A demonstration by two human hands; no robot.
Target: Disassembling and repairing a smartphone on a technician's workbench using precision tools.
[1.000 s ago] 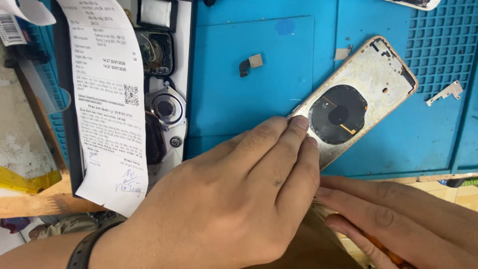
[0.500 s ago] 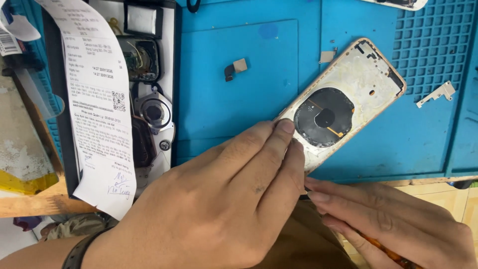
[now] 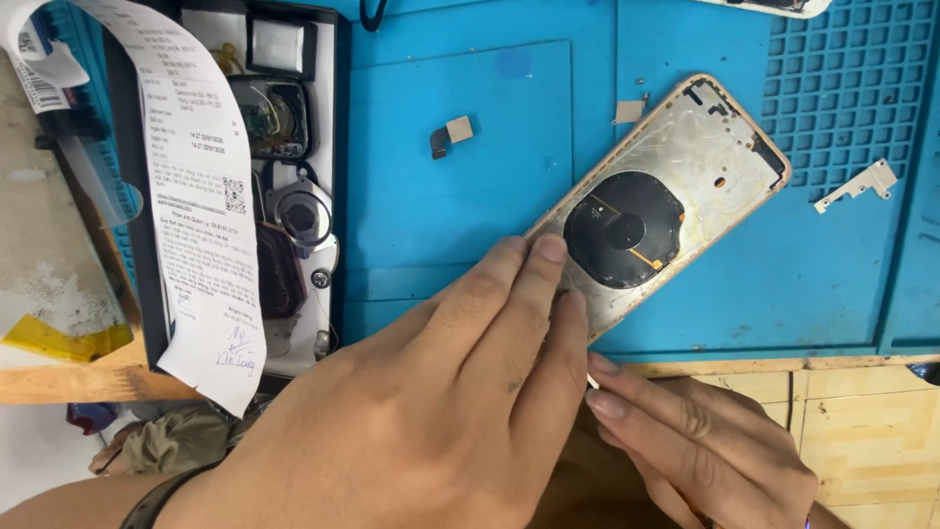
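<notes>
Blue repair mat (image 3: 450,216) backs the work. Nearest, the right hand (image 3: 705,441) lies flat, fingers extended, holding nothing. The left hand (image 3: 441,411) presses extended fingers onto the phone housing (image 3: 685,186), whose long axis runs diagonally up-right from it.

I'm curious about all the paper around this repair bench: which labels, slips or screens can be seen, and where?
Receipt slip: long white curling strip with dark print and a square code, draped over the parts tray on the left.
Barcode label: small white tag, top left corner, beside the slip.
Screens: none lit or clearly visible; a white-edged device is mostly cropped at the top.
</notes>
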